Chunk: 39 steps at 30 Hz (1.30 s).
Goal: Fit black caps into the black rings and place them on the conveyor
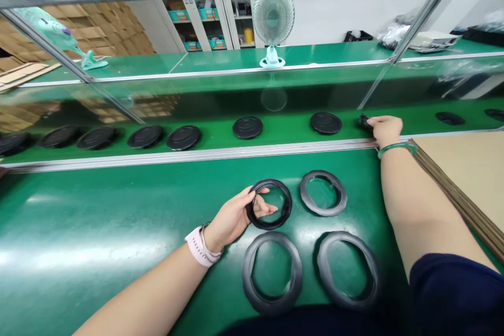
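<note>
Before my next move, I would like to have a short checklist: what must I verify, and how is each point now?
1. Left hand has a hold on the black ring: ok.
2. Right hand grips the small dark piece: ok, it is between the fingers.
3. Shape of that dark piece: cannot tell, the hand partly hides it.
4. Three grey rings lie apart from one another on the green table: ok.
5. Both hands close together: not ok, the right one is beyond the metal rail, the left one on the near side.
</note>
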### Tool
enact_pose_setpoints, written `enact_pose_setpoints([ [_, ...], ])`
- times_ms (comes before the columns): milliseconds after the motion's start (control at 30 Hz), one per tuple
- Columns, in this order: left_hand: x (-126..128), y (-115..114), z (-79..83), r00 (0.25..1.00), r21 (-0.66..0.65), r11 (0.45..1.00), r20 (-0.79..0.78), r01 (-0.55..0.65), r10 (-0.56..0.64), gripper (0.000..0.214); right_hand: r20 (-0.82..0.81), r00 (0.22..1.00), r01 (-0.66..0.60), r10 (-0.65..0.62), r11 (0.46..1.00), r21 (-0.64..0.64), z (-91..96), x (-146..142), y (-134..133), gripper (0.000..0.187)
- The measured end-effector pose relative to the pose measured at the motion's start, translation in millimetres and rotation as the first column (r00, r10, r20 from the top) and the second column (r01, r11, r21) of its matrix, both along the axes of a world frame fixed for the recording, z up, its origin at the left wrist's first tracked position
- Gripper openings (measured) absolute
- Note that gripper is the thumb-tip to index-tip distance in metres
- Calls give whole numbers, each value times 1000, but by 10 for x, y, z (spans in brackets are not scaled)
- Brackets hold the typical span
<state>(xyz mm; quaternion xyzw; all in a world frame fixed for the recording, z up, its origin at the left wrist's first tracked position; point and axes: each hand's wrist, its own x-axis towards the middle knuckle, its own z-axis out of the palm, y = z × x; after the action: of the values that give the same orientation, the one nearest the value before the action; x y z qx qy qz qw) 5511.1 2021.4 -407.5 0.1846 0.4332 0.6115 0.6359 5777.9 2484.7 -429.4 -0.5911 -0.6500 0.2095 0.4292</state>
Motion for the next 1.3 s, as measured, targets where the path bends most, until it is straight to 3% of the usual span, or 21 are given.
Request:
enact_pose_setpoints([
  [133, 22, 9, -47, 993, 22, 1000, -116, -3, 6, 22, -142, 987, -68, 71, 997, 23, 289, -426, -618, 12],
  [167, 27, 10, -59, 982, 23, 1000, -188, -13, 17, 24, -177, 977, -115, 121, 992, 45, 380, -533, -854, 13],
  [233, 37, 9, -78, 942, 27, 999, -333, -35, 42, 27, -279, 900, -320, 336, 942, 105, 556, -716, -1408, 12],
  [300, 47, 6, -83, 906, 29, 999, -423, -29, 39, 29, -212, 791, -537, 573, 818, 208, 688, -850, -1998, 8],
  [367, 58, 3, -73, 897, 16, 1000, -442, -2, 9, 33, 23, 668, -722, 744, 641, 260, 744, -943, -2515, 5],
  [400, 64, 2, -62, 901, 7, 1000, -433, 10, -6, 36, 123, 607, -785, 785, 569, 245, 740, -979, -2719, 7],
  [467, 73, 0, -33, 914, 2, 1000, -406, 25, -22, 44, 286, 510, -860, 811, 474, 191, 679, -1035, -2996, 9],
  [633, 77, -1, 29, 935, -31, 997, -348, 68, -75, 46, 442, 387, -919, 809, 377, 115, 457, -1085, -3132, 5],
  [767, 93, -6, -30, 930, -75, 996, -362, 38, -63, 44, 502, 321, -947, 803, 284, 152, 374, -1059, -3111, 5],
  [900, 131, -29, -135, 891, -65, 995, -452, -71, 34, 61, 591, 314, -946, 743, 194, 259, 321, -1037, -3131, 12],
  [1067, 158, -31, -154, 881, -31, 996, -468, -86, 62, 68, 656, 320, -933, 683, 108, 342, 298, -1034, -3138, 22],
  [1167, 165, -31, -150, 872, -21, 995, -485, -96, 73, 65, 660, 316, -932, 681, 94, 349, 282, -1040, -3137, 23],
  [1300, 165, -52, -173, 863, -15, 995, -499, -98, 77, 67, 606, 320, -937, 728, 148, 317, 250, -1048, -3151, 18],
])
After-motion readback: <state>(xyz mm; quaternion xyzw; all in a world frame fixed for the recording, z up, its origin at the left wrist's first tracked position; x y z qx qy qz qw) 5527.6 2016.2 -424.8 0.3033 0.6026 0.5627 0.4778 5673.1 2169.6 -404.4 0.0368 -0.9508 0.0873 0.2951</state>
